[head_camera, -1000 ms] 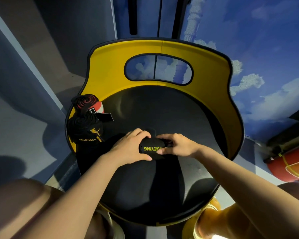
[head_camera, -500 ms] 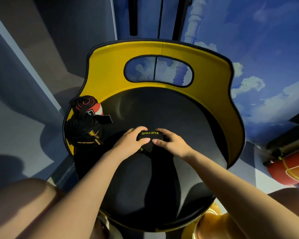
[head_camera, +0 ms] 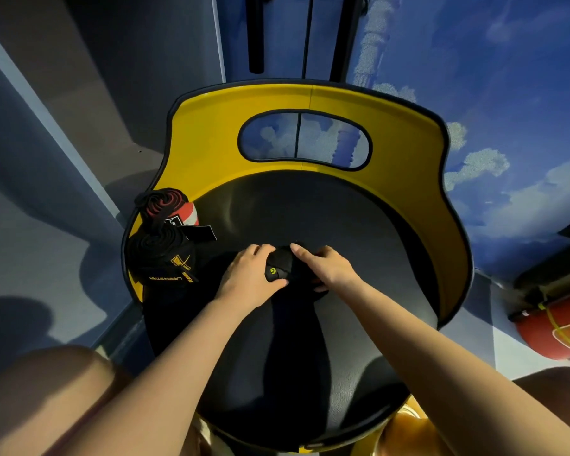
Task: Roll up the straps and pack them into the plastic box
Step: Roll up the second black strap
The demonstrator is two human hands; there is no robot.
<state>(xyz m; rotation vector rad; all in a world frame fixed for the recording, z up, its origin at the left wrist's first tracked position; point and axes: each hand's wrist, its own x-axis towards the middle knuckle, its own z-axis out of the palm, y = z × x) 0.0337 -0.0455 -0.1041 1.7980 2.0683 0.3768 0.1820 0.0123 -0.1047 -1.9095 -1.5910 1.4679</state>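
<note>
Already, two finished rolls sit at the left edge of the seat [head_camera: 359, 232]: a red and black roll [head_camera: 170, 209] against the yellow rim, and a black roll [head_camera: 160, 255] with yellow lettering just in front of it, the two touching. Both lie right at the edge, so a nudge from the left forearm could likely tip them off onto the floor. The loose tab on the red one suggests it could also spring open.

Nearer the middle, the left hand [head_camera: 247, 274] is curled around the near end of the black strap [head_camera: 278, 266], thumb underneath and fingers over the top, gripping it. The roll rests on the seat, partly wound. If this grip slackens, the coil would probably loosen and the winding would need redoing.

On the other side, the right hand [head_camera: 326, 264] pinches the strap's far end, forefinger laid across the top. Uneven pressure between the two hands could make the layers slide sideways into a cone, which would pack badly.

The plastic box is not in view, so carrying the rolls to it unsecured is a further risk.
</note>
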